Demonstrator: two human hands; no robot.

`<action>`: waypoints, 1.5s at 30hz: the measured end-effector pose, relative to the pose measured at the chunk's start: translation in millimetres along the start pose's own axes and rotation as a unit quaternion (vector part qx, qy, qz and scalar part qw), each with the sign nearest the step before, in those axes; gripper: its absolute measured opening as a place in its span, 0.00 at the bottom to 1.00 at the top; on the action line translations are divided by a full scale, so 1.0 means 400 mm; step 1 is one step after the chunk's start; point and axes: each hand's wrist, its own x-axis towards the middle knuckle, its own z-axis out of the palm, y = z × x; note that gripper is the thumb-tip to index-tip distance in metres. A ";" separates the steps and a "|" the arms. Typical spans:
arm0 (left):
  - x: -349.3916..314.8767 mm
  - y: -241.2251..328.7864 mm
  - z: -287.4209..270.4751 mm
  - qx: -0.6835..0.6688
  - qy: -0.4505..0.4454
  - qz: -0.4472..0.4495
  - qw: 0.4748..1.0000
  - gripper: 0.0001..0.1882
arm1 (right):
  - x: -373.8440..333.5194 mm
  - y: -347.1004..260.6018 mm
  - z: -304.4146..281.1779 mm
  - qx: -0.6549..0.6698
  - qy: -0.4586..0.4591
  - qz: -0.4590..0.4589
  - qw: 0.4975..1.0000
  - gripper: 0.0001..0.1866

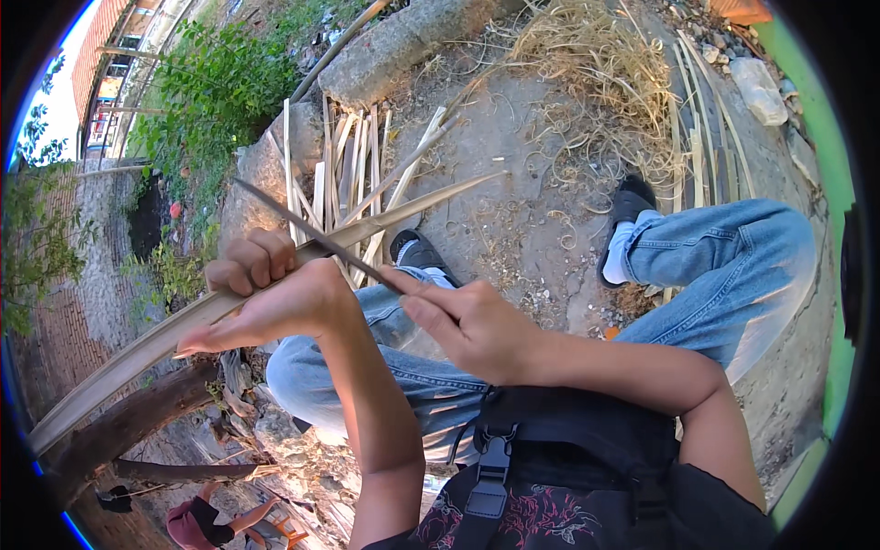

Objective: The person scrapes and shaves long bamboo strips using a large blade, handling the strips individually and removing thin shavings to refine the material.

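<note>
Pale strip (137,363) in left hand (298,304), blade (314,234) in right hand (477,332), black waist bag (587,417)

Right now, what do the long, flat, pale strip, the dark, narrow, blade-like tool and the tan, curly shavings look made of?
Long, flat, pale strip: probably bamboo or wood, matte and unvarnished; faint lines run lengthwise.
Dark, narrow, blade-like tool: likely metal, dull finish; thin, straight, little shine.
Tan, curly shavings: dry plant fibre, perhaps bamboo or wood, matte; thin, curled ribbons.
</note>
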 end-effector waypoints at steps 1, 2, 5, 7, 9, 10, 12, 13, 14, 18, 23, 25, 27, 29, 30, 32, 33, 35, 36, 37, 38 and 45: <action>0.001 0.009 0.007 0.005 0.001 -0.003 1.000 0.37 | -0.005 0.021 0.002 0.003 0.000 0.004 1.000 0.21; 0.004 0.008 0.001 0.004 0.000 -0.003 1.000 0.37 | 0.012 0.061 -0.007 -0.026 0.006 0.045 0.999 0.22; 0.006 0.001 -0.017 0.025 0.000 -0.001 1.000 0.37 | 0.022 0.081 -0.007 -0.046 0.014 0.088 0.995 0.22; 0.009 0.002 -0.003 0.014 -0.006 0.000 1.000 0.36 | 0.017 0.030 -0.009 -0.015 0.011 0.042 0.999 0.23; 0.006 0.008 -0.009 0.007 -0.014 -0.003 1.000 0.36 | 0.010 0.060 0.002 -0.025 0.016 0.053 0.998 0.23; 0.006 0.003 -0.010 0.023 -0.008 -0.003 1.000 0.36 | 0.019 0.084 -0.005 -0.041 0.021 0.055 0.997 0.23; 0.010 -0.004 -0.003 0.035 -0.001 -0.001 0.999 0.36 | 0.027 0.115 -0.019 -0.032 0.017 0.123 0.992 0.23; 0.013 -0.007 -0.005 0.036 -0.004 -0.002 0.999 0.37 | 0.028 0.093 -0.014 -0.030 0.018 0.092 0.995 0.23; 0.006 0.000 -0.005 0.039 -0.010 -0.008 0.999 0.37 | 0.014 0.063 -0.009 -0.026 0.022 0.064 0.997 0.23; 0.012 0.006 -0.002 0.055 -0.020 -0.007 0.998 0.37 | 0.008 0.149 -0.013 -0.061 0.029 0.120 0.990 0.22; 0.016 -0.001 -0.003 0.063 0.010 0.000 0.998 0.37 | 0.005 0.087 -0.010 -0.055 0.022 0.049 0.997 0.21; 0.018 0.008 0.004 0.076 0.017 0.014 0.997 0.37 | -0.004 0.118 -0.001 -0.055 0.016 0.020 0.998 0.22; 0.036 -0.004 -0.016 0.081 0.026 0.015 0.996 0.36 | 0.006 0.156 0.007 -0.073 0.019 -0.040 0.996 0.23; 0.042 -0.011 -0.040 0.091 0.038 0.021 0.995 0.36 | 0.011 0.141 0.009 -0.063 0.001 0.003 0.998 0.23; 0.040 -0.016 -0.049 0.093 0.057 0.019 0.994 0.36 | 0.012 0.130 0.009 -0.054 -0.014 0.049 0.997 0.23; 0.041 -0.023 -0.041 0.092 0.078 0.016 0.993 0.36 | 0.005 0.092 0.024 -0.043 0.002 0.045 0.998 0.23; 0.043 -0.022 -0.032 0.088 0.069 0.024 0.993 0.36 | 0.000 0.079 0.029 -0.031 0.017 0.044 0.998 0.23; 0.037 -0.001 -0.016 0.078 0.037 0.031 0.996 0.36 | -0.007 0.071 0.020 -0.035 -0.002 0.055 0.998 0.23; 0.031 0.004 -0.024 0.083 0.038 0.029 0.995 0.36 | -0.009 0.073 0.012 -0.041 -0.017 0.062 0.997 0.23; 0.034 -0.002 -0.022 0.093 0.045 0.028 0.994 0.35 | 0.001 0.097 -0.009 -0.054 0.000 0.063 0.997 0.23; 0.038 -0.007 -0.020 0.103 0.052 0.027 0.993 0.35 | 0.003 0.110 -0.009 -0.055 0.002 0.061 0.997 0.23; 0.026 0.003 0.002 0.074 0.023 0.017 0.997 0.35 | -0.015 0.124 0.007 -0.045 0.027 0.047 0.997 0.23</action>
